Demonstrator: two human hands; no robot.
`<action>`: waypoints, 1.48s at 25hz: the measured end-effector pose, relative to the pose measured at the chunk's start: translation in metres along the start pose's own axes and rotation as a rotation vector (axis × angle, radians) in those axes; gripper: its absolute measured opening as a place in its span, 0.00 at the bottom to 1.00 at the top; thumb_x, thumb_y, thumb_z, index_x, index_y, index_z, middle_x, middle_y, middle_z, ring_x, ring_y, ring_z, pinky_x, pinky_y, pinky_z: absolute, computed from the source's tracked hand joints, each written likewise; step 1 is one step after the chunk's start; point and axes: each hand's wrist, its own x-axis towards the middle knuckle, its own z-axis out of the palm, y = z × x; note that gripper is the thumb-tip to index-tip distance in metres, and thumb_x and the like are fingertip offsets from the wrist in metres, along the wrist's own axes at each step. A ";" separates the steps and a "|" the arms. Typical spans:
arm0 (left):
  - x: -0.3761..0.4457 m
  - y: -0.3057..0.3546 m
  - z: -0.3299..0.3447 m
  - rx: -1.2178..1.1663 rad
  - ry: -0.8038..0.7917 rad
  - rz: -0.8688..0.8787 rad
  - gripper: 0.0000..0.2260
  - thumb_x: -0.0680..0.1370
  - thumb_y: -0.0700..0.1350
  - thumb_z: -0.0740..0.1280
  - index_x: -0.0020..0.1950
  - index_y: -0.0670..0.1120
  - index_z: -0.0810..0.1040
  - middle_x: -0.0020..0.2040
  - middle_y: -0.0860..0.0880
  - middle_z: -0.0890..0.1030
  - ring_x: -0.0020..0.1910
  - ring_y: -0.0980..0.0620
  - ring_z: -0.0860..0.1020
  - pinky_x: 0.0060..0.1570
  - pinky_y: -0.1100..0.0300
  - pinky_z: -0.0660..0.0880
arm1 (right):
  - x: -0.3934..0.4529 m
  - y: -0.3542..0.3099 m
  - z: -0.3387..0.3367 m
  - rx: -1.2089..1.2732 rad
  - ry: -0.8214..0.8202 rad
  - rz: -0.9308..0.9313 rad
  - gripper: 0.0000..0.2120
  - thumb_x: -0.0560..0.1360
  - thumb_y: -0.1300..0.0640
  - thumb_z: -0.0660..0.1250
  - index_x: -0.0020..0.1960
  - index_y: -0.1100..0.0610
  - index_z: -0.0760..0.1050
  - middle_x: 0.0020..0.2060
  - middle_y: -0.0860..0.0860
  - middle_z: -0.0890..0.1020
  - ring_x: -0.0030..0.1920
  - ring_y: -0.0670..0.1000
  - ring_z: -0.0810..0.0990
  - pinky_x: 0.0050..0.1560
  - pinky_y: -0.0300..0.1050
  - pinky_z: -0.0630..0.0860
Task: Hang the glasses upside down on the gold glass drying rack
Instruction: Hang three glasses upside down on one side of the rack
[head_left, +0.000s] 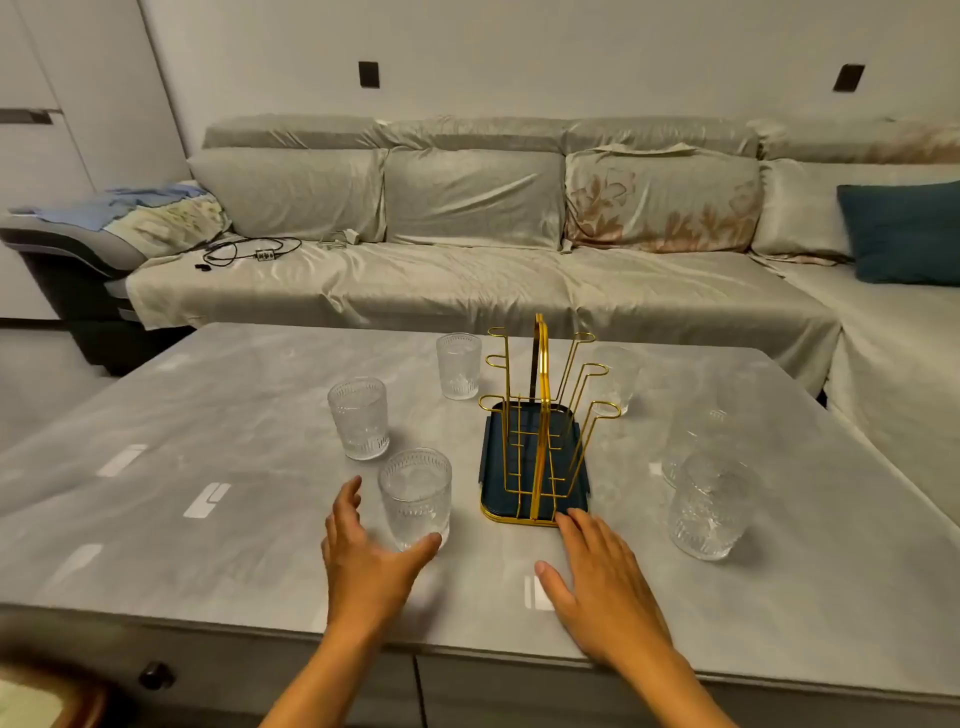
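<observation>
The gold wire drying rack (540, 415) stands on its dark blue tray (493, 467) mid-table, all its loops bare. Several clear patterned glasses stand upright around it: three to its left (415, 496), (358, 418), (458, 365) and three to its right (709, 512), (693, 441), (618, 376). My left hand (363, 561) is open, curved around the nearest left glass, with the thumb at its base and the fingers just apart from its side. My right hand (602, 582) lies flat and open on the table, its fingertips touching the tray's near right corner.
The grey marble-look table (234, 467) has its near edge just under my wrists. A long covered sofa (467, 270) runs behind it, with cables (249, 252) on the seat and a teal cushion (906, 234) at the right.
</observation>
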 end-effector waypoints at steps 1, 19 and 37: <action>0.009 0.002 0.002 -0.023 -0.105 -0.038 0.46 0.61 0.47 0.81 0.73 0.55 0.60 0.69 0.48 0.70 0.66 0.44 0.70 0.63 0.45 0.71 | 0.000 0.000 -0.001 0.005 -0.001 0.011 0.33 0.78 0.35 0.45 0.77 0.49 0.41 0.78 0.48 0.45 0.76 0.50 0.43 0.73 0.46 0.41; 0.106 0.146 -0.054 -0.111 -0.255 0.323 0.33 0.57 0.64 0.80 0.57 0.59 0.73 0.53 0.53 0.80 0.46 0.54 0.82 0.38 0.63 0.79 | 0.005 0.002 0.003 0.011 0.001 0.034 0.34 0.76 0.33 0.44 0.77 0.45 0.41 0.78 0.45 0.45 0.76 0.47 0.41 0.72 0.46 0.38; 0.090 0.141 0.021 0.188 -0.294 0.518 0.25 0.62 0.57 0.79 0.56 0.52 0.80 0.57 0.49 0.82 0.52 0.51 0.79 0.50 0.51 0.80 | 0.008 0.001 0.003 -0.024 0.006 0.041 0.35 0.75 0.32 0.43 0.77 0.45 0.41 0.78 0.45 0.43 0.76 0.49 0.41 0.71 0.46 0.39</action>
